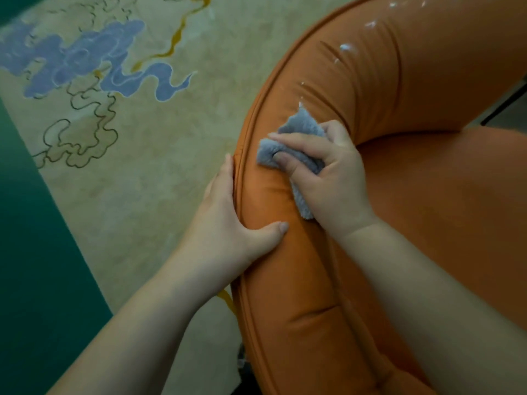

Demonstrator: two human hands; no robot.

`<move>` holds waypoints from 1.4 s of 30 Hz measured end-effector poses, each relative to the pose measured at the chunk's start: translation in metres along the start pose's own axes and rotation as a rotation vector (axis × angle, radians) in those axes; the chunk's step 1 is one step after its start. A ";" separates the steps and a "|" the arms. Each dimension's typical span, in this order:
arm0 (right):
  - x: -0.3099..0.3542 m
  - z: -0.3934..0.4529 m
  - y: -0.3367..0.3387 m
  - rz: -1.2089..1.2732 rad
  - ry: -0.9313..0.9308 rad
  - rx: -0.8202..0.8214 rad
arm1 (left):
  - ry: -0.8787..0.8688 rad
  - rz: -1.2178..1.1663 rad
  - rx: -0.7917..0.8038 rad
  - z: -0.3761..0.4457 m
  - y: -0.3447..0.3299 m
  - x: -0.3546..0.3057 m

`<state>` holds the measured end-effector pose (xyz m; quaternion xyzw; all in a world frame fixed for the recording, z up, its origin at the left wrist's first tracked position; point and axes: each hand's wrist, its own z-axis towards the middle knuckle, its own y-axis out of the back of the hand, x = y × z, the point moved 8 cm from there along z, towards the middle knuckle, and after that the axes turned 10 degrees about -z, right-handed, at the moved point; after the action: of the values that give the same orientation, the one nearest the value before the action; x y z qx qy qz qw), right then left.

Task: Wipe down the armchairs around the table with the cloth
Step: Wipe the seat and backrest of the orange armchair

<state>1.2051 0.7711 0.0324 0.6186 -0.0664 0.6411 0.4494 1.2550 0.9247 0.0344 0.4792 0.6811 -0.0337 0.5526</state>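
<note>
Cloth point(296, 143): grey, fluffy, likely light and limp; bunched in the right hand point(328, 172), fingers curled round it, pressed on the orange armchair point(427, 223) rim. Left hand point(228, 223): fingers nearly straight, bracing the rim's outer edge, thumb on top. White specks point(345, 47), perhaps foam, lie further along the padded, yielding rim; patterned rug point(128, 109) below.

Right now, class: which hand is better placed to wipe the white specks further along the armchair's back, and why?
The right hand. It already grips the cloth on the armchair, just short of the nearest white specks. The left hand holds no cloth; it rests on the outer edge, probably steadying the chair.
</note>
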 end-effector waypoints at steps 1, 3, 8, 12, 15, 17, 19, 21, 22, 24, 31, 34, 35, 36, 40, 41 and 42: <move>-0.008 0.004 0.005 0.015 -0.063 -0.047 | 0.004 0.003 0.010 0.003 0.001 -0.001; -0.010 0.003 0.009 0.065 -0.118 -0.092 | 0.005 0.000 0.021 0.011 0.003 -0.002; 0.002 0.011 -0.003 -0.029 0.016 -0.035 | -0.034 -0.014 0.057 0.038 0.004 -0.010; -0.034 0.028 0.025 -0.006 -0.259 -0.236 | -0.024 -0.017 0.170 0.060 0.004 -0.014; -0.012 0.040 0.005 -0.028 -0.129 -0.142 | -0.062 -0.047 0.222 0.077 0.008 -0.016; -0.020 0.053 0.007 -0.066 -0.200 -0.209 | -0.087 -0.042 0.267 0.091 0.010 -0.020; -0.030 0.058 0.018 -0.059 -0.312 -0.307 | -0.113 -0.034 0.316 0.106 0.014 -0.026; -0.020 0.054 0.018 -0.029 -0.311 -0.322 | -0.144 -0.030 0.377 0.120 0.015 -0.034; -0.011 0.054 0.013 -0.049 -0.270 -0.290 | -0.154 -0.034 0.402 0.126 0.016 -0.037; -0.007 0.056 0.006 -0.105 -0.248 -0.256 | -0.162 -0.042 0.457 0.135 0.018 -0.041; 0.002 0.061 0.000 -0.142 -0.274 -0.268 | -0.199 0.006 0.591 0.145 0.020 -0.050; -0.016 0.069 0.011 -0.187 -0.374 -0.386 | -0.218 0.033 0.602 0.151 0.015 -0.052; -0.022 0.071 0.018 -0.183 -0.422 -0.436 | -0.224 0.039 0.599 0.154 0.014 -0.054; -0.026 0.071 0.021 -0.159 -0.446 -0.453 | -0.228 0.039 0.595 0.158 0.013 -0.055; -0.014 0.072 0.009 -0.118 -0.313 -0.324 | -0.242 0.039 0.572 0.173 0.008 -0.062; -0.022 0.075 0.012 -0.113 -0.344 -0.338 | -0.250 0.048 0.566 0.177 0.007 -0.063; -0.033 0.075 0.020 -0.101 -0.398 -0.397 | -0.258 0.061 0.563 0.180 0.005 -0.066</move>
<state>1.2417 0.6945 0.0304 0.6346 -0.2467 0.4583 0.5714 1.3833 0.7830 0.0186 0.6253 0.5547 -0.2649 0.4807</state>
